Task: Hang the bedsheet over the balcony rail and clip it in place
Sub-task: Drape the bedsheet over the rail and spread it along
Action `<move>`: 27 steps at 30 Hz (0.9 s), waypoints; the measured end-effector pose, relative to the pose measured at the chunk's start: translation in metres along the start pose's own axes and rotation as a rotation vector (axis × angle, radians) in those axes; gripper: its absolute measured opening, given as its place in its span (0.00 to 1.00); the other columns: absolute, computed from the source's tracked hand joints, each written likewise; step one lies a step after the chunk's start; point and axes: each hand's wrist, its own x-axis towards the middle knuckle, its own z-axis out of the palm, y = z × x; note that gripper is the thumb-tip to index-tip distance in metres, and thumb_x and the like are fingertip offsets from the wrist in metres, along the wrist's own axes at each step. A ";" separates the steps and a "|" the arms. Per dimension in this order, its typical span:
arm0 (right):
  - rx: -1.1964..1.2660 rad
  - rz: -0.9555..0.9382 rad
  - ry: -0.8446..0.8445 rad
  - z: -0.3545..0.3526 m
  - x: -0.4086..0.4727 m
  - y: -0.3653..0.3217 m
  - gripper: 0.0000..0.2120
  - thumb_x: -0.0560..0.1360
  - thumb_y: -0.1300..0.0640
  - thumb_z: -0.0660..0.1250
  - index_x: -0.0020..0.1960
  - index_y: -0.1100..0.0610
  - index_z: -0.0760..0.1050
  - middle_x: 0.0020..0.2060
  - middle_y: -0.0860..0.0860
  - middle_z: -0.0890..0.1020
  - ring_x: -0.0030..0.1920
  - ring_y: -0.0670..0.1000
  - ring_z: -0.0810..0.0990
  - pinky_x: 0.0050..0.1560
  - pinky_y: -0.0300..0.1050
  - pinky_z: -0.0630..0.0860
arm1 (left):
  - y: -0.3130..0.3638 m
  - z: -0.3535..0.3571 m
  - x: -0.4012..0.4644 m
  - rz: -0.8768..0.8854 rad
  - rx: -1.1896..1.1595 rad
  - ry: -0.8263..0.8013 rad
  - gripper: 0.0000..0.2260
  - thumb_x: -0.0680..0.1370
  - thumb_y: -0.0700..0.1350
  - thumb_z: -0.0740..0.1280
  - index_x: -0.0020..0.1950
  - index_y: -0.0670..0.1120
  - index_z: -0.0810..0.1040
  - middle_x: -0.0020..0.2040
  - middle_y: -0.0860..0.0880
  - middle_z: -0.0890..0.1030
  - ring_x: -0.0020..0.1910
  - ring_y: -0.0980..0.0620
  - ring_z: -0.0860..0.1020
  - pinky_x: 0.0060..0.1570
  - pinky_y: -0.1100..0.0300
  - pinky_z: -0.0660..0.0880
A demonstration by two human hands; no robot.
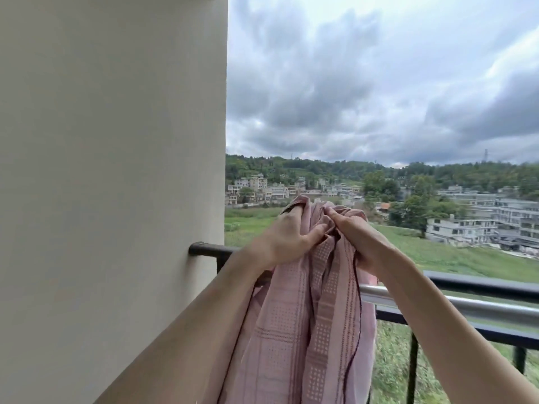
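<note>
Both hands, left hand (287, 237) and right hand (360, 240), clutch the bunched pink bedsheet (306, 330) above the rail (466, 304); soft, floppy cloth, best gripped along its edge.

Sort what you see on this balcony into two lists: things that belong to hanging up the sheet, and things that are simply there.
Part of the job:
sheet, bunched, gripped by both hands
left hand
right hand
rail

Simply there:
wall
field
houses
trees
sky

No clips are in view.
</note>
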 end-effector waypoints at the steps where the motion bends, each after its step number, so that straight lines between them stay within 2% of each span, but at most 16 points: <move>1: -0.094 -0.001 0.028 -0.008 -0.005 0.007 0.15 0.77 0.47 0.62 0.42 0.58 0.78 0.41 0.59 0.81 0.39 0.55 0.81 0.49 0.54 0.79 | 0.001 0.009 -0.001 -0.004 0.130 -0.058 0.26 0.78 0.59 0.57 0.68 0.42 0.65 0.63 0.43 0.74 0.60 0.46 0.73 0.56 0.58 0.69; 2: -0.196 0.019 0.053 -0.016 -0.010 0.015 0.16 0.77 0.47 0.62 0.40 0.59 0.79 0.38 0.58 0.82 0.34 0.52 0.81 0.41 0.48 0.80 | 0.001 0.017 -0.002 -0.009 0.248 -0.100 0.22 0.77 0.61 0.55 0.59 0.45 0.71 0.55 0.42 0.78 0.53 0.47 0.76 0.50 0.56 0.72; 3: -0.297 0.042 0.089 -0.023 -0.016 0.021 0.18 0.76 0.46 0.64 0.38 0.59 0.79 0.35 0.56 0.82 0.28 0.49 0.79 0.33 0.43 0.78 | 0.000 0.024 -0.004 -0.012 0.336 -0.115 0.21 0.76 0.65 0.53 0.48 0.48 0.72 0.46 0.45 0.78 0.44 0.49 0.77 0.42 0.55 0.72; 4: -0.386 0.048 0.132 -0.030 -0.022 0.027 0.19 0.74 0.45 0.65 0.35 0.60 0.78 0.32 0.55 0.81 0.25 0.48 0.78 0.29 0.41 0.75 | -0.002 0.028 -0.007 -0.008 0.387 -0.107 0.23 0.74 0.68 0.50 0.42 0.50 0.69 0.41 0.48 0.77 0.39 0.51 0.75 0.39 0.55 0.72; 6: -0.531 0.007 0.218 -0.041 -0.031 0.033 0.23 0.73 0.44 0.66 0.30 0.62 0.73 0.28 0.56 0.78 0.26 0.50 0.75 0.30 0.42 0.70 | -0.010 0.035 -0.011 0.023 0.419 -0.066 0.28 0.72 0.71 0.47 0.45 0.49 0.70 0.43 0.48 0.78 0.40 0.51 0.75 0.42 0.53 0.74; 8: -0.688 -0.044 0.310 -0.045 -0.043 0.033 0.26 0.73 0.42 0.65 0.25 0.60 0.68 0.24 0.53 0.75 0.26 0.50 0.72 0.28 0.43 0.67 | -0.017 0.038 -0.015 0.062 0.398 -0.039 0.36 0.71 0.73 0.45 0.59 0.46 0.71 0.54 0.46 0.79 0.50 0.49 0.76 0.51 0.51 0.74; 9: -0.767 -0.076 0.352 -0.044 -0.050 0.033 0.28 0.73 0.40 0.64 0.23 0.59 0.66 0.23 0.52 0.74 0.26 0.50 0.71 0.26 0.43 0.65 | -0.020 0.037 -0.017 0.075 0.365 -0.043 0.40 0.69 0.74 0.44 0.62 0.44 0.70 0.56 0.45 0.78 0.52 0.48 0.76 0.53 0.51 0.74; 11: -0.900 -0.137 0.412 -0.042 -0.063 0.031 0.30 0.73 0.38 0.62 0.22 0.58 0.65 0.21 0.52 0.72 0.25 0.51 0.71 0.26 0.42 0.65 | -0.024 0.032 -0.021 0.078 0.261 -0.066 0.40 0.68 0.74 0.45 0.61 0.43 0.72 0.49 0.47 0.79 0.46 0.49 0.76 0.47 0.54 0.75; 13: -1.019 -0.132 0.442 -0.040 -0.075 0.030 0.30 0.73 0.36 0.60 0.23 0.57 0.66 0.22 0.51 0.72 0.25 0.52 0.71 0.27 0.41 0.65 | -0.033 0.026 -0.023 0.066 0.134 -0.087 0.33 0.70 0.71 0.49 0.48 0.44 0.75 0.37 0.50 0.76 0.35 0.52 0.74 0.36 0.59 0.72; 15: -1.156 -0.114 0.496 -0.038 -0.083 0.029 0.29 0.73 0.34 0.59 0.26 0.56 0.66 0.24 0.50 0.72 0.25 0.50 0.70 0.26 0.39 0.62 | -0.045 0.023 -0.024 0.050 0.047 -0.051 0.22 0.74 0.66 0.54 0.36 0.48 0.71 0.31 0.52 0.72 0.29 0.55 0.71 0.30 0.63 0.66; 17: -1.248 -0.183 0.653 -0.035 -0.086 0.026 0.26 0.72 0.34 0.60 0.35 0.58 0.71 0.33 0.52 0.75 0.30 0.50 0.72 0.29 0.39 0.64 | -0.055 0.022 -0.026 0.034 0.007 -0.008 0.19 0.77 0.59 0.59 0.33 0.47 0.69 0.30 0.52 0.72 0.29 0.56 0.70 0.29 0.62 0.63; 19: -1.242 -0.337 0.769 -0.026 -0.086 0.022 0.25 0.72 0.37 0.62 0.48 0.61 0.72 0.44 0.55 0.77 0.41 0.53 0.75 0.39 0.42 0.69 | -0.059 0.023 -0.026 0.021 -0.025 0.011 0.19 0.77 0.56 0.60 0.32 0.45 0.69 0.30 0.51 0.71 0.29 0.55 0.70 0.29 0.62 0.63; 20: -1.201 -0.438 0.738 -0.020 -0.083 0.020 0.23 0.74 0.40 0.62 0.51 0.61 0.72 0.48 0.56 0.77 0.46 0.54 0.75 0.43 0.44 0.70 | -0.059 0.024 -0.026 0.021 -0.037 0.013 0.19 0.77 0.55 0.61 0.33 0.44 0.69 0.30 0.50 0.71 0.29 0.55 0.69 0.29 0.62 0.63; 22: -1.135 -0.578 0.529 -0.001 -0.073 0.020 0.17 0.77 0.46 0.59 0.55 0.59 0.74 0.54 0.56 0.77 0.53 0.54 0.75 0.51 0.48 0.72 | -0.057 0.027 -0.025 0.019 -0.056 0.008 0.18 0.78 0.54 0.61 0.35 0.41 0.71 0.31 0.49 0.71 0.30 0.53 0.69 0.31 0.60 0.64; 25: -1.161 -0.452 0.202 0.021 -0.051 0.033 0.19 0.79 0.45 0.53 0.59 0.56 0.74 0.56 0.55 0.79 0.57 0.55 0.75 0.55 0.51 0.71 | -0.052 0.032 -0.022 0.023 -0.120 0.017 0.16 0.78 0.52 0.62 0.46 0.39 0.78 0.36 0.47 0.76 0.36 0.50 0.74 0.35 0.61 0.68; 27: -1.284 -0.359 0.134 0.018 -0.040 0.050 0.23 0.79 0.41 0.49 0.57 0.55 0.74 0.55 0.54 0.80 0.59 0.55 0.73 0.57 0.51 0.67 | -0.050 0.036 -0.018 0.026 -0.131 0.048 0.14 0.77 0.50 0.63 0.50 0.40 0.79 0.39 0.48 0.79 0.38 0.53 0.75 0.35 0.67 0.69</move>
